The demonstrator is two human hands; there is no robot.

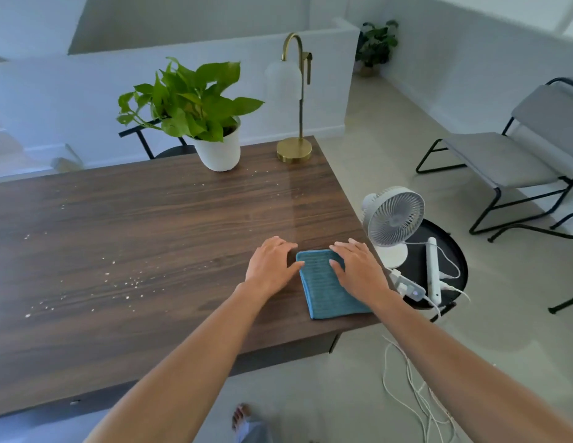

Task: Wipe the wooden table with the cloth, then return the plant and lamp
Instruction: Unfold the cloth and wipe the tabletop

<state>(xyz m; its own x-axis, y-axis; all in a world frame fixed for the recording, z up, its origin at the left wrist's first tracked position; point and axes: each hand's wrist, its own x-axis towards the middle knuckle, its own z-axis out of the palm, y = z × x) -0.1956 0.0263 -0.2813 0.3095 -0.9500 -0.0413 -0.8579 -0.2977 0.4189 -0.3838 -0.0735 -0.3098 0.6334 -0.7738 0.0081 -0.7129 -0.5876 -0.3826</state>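
Both hands (272, 266) flat at folded cloth (326, 289), no grip closed.

We see bare forearms, no sleeves; left hand (269, 266), right hand (358, 266) ringless (bare foot (242, 415), pale trouser hem (253, 431) below).

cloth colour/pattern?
Blue-teal cloth with fine ribbed stripes, folded on the table; the head view shows it best.

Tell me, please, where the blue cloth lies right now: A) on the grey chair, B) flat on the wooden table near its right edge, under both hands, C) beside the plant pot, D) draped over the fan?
B: the blue cloth lies folded on the wooden table, with the left hand and right hand on it.
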